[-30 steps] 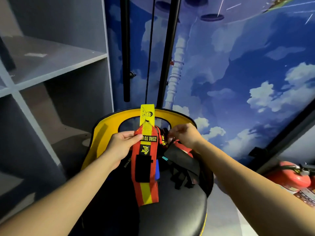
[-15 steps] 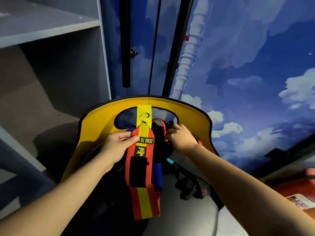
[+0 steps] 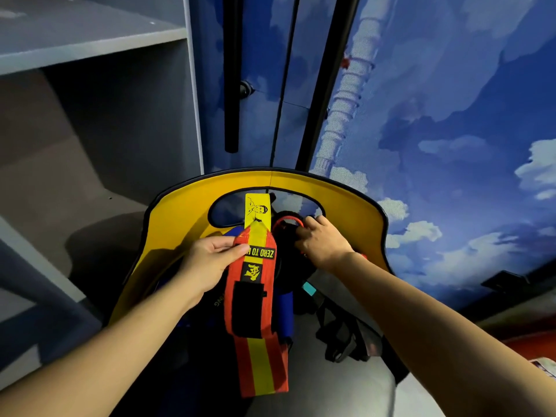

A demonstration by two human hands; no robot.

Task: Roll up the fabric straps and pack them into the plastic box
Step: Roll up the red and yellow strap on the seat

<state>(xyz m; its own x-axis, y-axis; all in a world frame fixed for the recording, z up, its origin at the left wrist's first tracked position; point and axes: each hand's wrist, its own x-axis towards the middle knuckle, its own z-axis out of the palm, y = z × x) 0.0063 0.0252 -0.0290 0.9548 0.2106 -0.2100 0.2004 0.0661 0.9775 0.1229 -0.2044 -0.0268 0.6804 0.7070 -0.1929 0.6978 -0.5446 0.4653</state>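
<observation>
A red fabric strap with a yellow middle stripe (image 3: 255, 299) hangs lengthwise over a chair seat, with a black label reading "ZERO TO" and a black patch on it. Its yellow tab points up toward the chair back. My left hand (image 3: 207, 260) pinches the strap near its top left edge. My right hand (image 3: 320, 240) reaches into a dark heap of straps (image 3: 288, 260) beside it, fingers curled at a thin red loop (image 3: 284, 221). A blue strap (image 3: 287, 314) lies partly under the red one. No plastic box is in view.
The chair has a yellow back with a black rim (image 3: 346, 200) and a dark seat. Black buckled straps (image 3: 340, 338) lie on the seat at the right. Grey shelves (image 3: 90, 115) stand at the left. A blue sky-painted wall (image 3: 436, 130) is behind.
The view has tilted further down and closer to the chair. My right hand has moved up and deeper into the strap heap. My left hand keeps its hold on the red strap.
</observation>
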